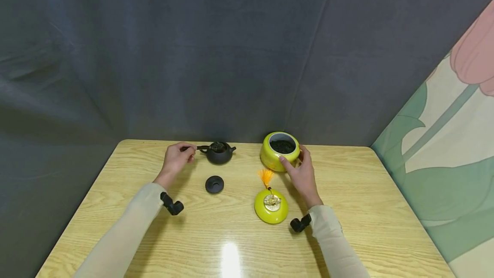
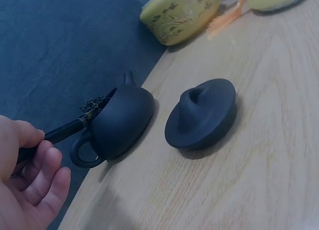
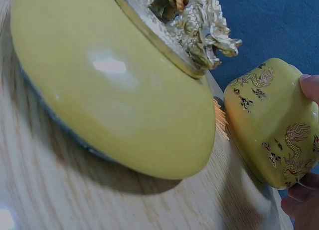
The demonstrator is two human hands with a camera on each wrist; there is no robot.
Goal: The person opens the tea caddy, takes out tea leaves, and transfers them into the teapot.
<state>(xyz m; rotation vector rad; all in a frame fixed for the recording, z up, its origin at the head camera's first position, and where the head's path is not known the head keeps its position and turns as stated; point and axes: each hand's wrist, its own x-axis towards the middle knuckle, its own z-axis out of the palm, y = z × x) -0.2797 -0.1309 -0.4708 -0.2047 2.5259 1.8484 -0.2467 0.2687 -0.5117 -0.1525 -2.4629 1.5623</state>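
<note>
In the head view my left hand (image 1: 176,158) pinches the black handle of a tea scoop (image 2: 65,130) between thumb and fingers. The scoop's far end, with dark tea leaves (image 2: 93,105) on it, lies at the mouth of a small black teapot (image 2: 123,121). Below the teapot is its dark round lid (image 1: 214,185), lying on the table. My right hand (image 1: 302,176) grips a yellow tea jar (image 1: 270,158) by its right side, thumb at the front and fingers behind. Dark leaves show inside the jar, which tilts slightly in the right wrist view.
Nearer to me than the jar lies its yellow lid (image 1: 262,214), with a gold ornamental knob and an orange tassel (image 1: 266,176). A dark curtain (image 1: 216,55) hangs behind the wooden table (image 1: 200,235). Flower-patterned fabric (image 1: 444,196) borders its right side.
</note>
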